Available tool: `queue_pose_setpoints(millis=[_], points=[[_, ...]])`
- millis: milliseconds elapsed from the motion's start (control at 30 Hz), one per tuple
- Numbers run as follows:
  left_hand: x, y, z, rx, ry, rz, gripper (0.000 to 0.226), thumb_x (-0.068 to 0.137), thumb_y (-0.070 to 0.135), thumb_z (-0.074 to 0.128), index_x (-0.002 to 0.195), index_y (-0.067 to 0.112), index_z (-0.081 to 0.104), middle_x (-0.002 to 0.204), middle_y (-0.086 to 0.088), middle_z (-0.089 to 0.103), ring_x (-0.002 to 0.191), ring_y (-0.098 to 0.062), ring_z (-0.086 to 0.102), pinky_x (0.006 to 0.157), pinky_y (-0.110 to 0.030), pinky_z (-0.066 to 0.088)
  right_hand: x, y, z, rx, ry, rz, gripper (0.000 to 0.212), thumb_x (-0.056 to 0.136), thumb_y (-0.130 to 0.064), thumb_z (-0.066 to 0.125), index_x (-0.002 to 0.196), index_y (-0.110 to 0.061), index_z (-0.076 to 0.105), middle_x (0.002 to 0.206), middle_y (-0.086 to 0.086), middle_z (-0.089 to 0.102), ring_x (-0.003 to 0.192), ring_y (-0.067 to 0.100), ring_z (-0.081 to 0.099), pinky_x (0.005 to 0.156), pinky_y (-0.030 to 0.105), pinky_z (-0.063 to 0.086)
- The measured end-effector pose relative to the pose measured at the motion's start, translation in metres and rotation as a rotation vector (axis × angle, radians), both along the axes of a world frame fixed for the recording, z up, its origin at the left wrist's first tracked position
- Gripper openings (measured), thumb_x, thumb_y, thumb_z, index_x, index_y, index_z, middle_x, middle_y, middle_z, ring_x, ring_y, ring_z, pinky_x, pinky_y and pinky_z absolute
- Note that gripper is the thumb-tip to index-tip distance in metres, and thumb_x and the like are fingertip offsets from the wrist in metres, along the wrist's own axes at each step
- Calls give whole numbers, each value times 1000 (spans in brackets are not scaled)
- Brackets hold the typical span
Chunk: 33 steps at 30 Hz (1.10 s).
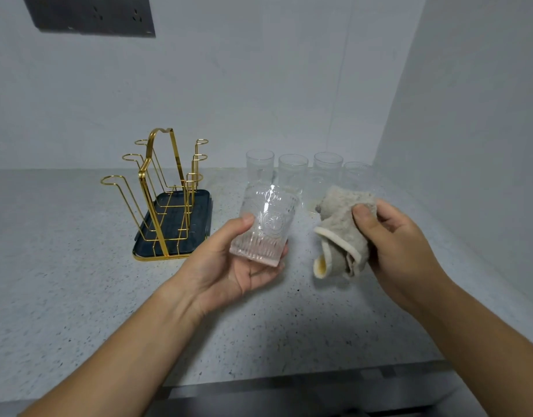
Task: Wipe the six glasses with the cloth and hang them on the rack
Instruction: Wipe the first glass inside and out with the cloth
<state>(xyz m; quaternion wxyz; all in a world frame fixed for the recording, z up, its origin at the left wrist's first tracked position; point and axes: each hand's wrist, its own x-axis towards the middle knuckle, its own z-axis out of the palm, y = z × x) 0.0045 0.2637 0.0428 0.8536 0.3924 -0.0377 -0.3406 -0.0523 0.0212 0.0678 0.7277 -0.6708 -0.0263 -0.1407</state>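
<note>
The left hand (226, 266) grips a glass (263, 225) above the counter (63, 266); the right hand (400, 248) clutches the cloth (340, 233). Behind stand other glasses (292, 170), beside the gold rack (163, 191).

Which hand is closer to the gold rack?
Left. The left hand, holding a glass, sits just right of the rack; the right hand, gripping the cloth, is farther right.

I have open counter (78, 281) in front of the rack (196, 218) and along the near edge. A row of glasses (293, 171) blocks the back right; the side wall (470, 130) closes off the right.
</note>
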Motion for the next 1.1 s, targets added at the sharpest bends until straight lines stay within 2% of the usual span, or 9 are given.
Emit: queue_pose_setpoints(millis=[167,300,400,500,567,700,867,1000,1100], points=[[-5,-9,9,-68,-55,143,89,38,18,105,118,6,68,116,-24,72,101,-36,73,104,-56,50,-2,20,-5,163,26,98,33,88,-31,55,110,-13,70,107,6,78,99,19,75,81,28,61],[-7,-18,18,-76,-69,203,13,73,5,83,86,6,79,108,-19,71,114,-35,61,119,-51,39,-10,40,-12,203,39,124,33,86,-32,53,107,-13,70,96,2,79,91,13,75,75,21,58],[-6,-30,18,-114,-118,276,59,81,14,78,133,-7,58,141,-30,57,134,-43,54,119,-58,36,-12,56,-21,302,55,133,26,94,-27,50,110,-17,69,101,0,80,96,11,76,77,20,59],[-11,-39,17,-145,-132,269,87,79,23,87,153,10,42,145,-34,54,132,-51,56,108,-67,44,-11,72,-20,458,82,150,50,95,-36,54,140,-14,55,129,3,72,119,14,69,98,32,55],[-13,-43,15,-168,-115,255,86,82,21,85,155,17,39,143,-31,57,128,-50,60,103,-66,49,-11,82,-19,501,69,180,72,89,-49,56,150,-13,45,143,10,63,133,23,60,112,44,45],[-21,-50,15,-183,-169,345,70,88,8,72,151,18,44,141,-24,62,126,-43,63,105,-65,48,-7,89,-23,525,75,223,63,99,-53,45,151,-18,46,144,11,61,133,29,59,116,53,40],[-26,-53,15,-126,-250,405,71,84,10,74,149,16,46,138,-20,65,125,-39,65,106,-62,49,-6,91,-33,323,42,116,47,107,-37,42,154,-33,41,146,-2,61,131,16,61,114,44,44],[-31,-54,18,-123,-243,438,71,81,11,75,146,16,48,132,-19,69,120,-37,69,103,-59,53,-13,90,-34,169,59,73,43,109,-27,41,152,-35,42,138,-7,66,120,5,67,97,23,56],[-37,-60,13,-105,-229,446,68,81,14,74,144,15,49,128,-19,71,115,-37,71,97,-55,58,-12,88,-27,251,123,58,40,107,-36,48,146,-30,52,133,-3,70,119,14,69,105,39,53]])
